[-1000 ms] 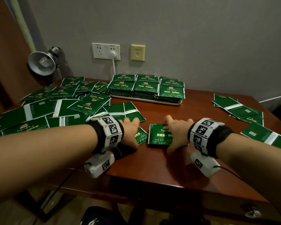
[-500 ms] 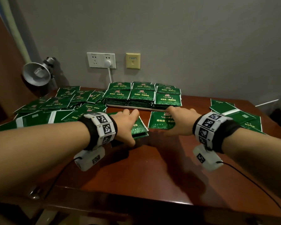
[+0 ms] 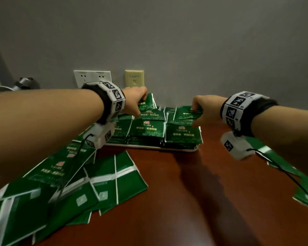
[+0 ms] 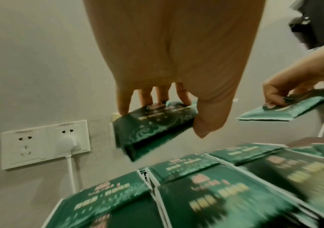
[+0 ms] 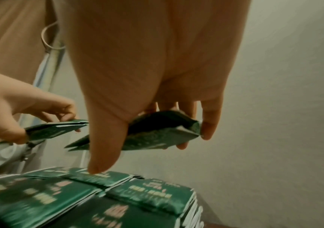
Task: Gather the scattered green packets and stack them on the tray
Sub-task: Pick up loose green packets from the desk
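Both hands over tray (image 3: 188, 150) stacks at surface's far edge, left hand (image 4: 169, 64) and right hand (image 5: 153, 69) each pinching a packet (image 4: 153, 121): light, floppy, probably slick; grip edges.

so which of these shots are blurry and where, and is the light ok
Head view: loose packets at lower left smeared by motion, tray stacks sharper, dim light. Left wrist view: stacks blurred, held packet fairly readable. Right wrist view: stacks streaked, the right hand fills the upper frame.
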A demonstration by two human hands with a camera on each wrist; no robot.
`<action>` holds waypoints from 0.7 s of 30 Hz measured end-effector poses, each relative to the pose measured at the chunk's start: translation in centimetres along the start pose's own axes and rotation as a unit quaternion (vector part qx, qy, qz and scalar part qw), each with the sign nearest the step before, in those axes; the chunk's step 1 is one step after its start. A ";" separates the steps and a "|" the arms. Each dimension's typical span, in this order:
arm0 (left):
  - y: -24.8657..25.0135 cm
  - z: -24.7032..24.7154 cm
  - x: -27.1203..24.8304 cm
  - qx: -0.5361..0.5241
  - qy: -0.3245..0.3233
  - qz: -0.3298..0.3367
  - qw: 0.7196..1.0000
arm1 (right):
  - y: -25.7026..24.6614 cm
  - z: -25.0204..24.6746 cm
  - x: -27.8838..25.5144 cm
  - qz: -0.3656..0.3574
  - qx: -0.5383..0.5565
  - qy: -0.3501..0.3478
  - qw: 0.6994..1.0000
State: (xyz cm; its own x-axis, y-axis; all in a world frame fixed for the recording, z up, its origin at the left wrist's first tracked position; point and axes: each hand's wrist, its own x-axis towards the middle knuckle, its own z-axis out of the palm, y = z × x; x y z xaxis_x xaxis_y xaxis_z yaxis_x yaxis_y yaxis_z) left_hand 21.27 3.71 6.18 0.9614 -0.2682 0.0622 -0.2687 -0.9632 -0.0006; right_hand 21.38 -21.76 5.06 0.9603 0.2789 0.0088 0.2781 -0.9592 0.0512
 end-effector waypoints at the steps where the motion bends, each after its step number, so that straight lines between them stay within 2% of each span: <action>1: -0.4 0.1 1.7 0.000 -0.001 -0.003 1.000 | 0.4 -0.1 1.6 0.002 -0.007 0.003 1.000; 6: -2.1 1.7 9.7 -0.006 -0.037 -0.007 0.999 | 1.4 0.3 8.9 0.003 -0.002 0.010 1.000; 12: -2.3 4.1 15.8 0.020 -0.057 0.000 0.998 | 0.9 2.5 15.3 -0.007 0.002 -0.011 1.000; 17: -1.3 4.8 18.3 0.069 -0.068 0.025 0.995 | 1.1 3.8 17.6 0.005 0.008 -0.026 1.000; 21: -1.0 5.3 18.1 0.109 -0.071 0.007 0.991 | 1.7 4.1 16.9 0.026 -0.021 -0.030 0.999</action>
State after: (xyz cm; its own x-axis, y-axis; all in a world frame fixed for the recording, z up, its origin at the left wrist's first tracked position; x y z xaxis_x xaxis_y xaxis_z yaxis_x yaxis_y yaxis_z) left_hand 39.25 -0.31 2.04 0.9608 -0.2652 -0.0808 -0.2766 -0.9359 -0.2181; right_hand 38.19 -18.88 1.16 0.9732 0.2247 -0.0483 0.2284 -0.9690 0.0945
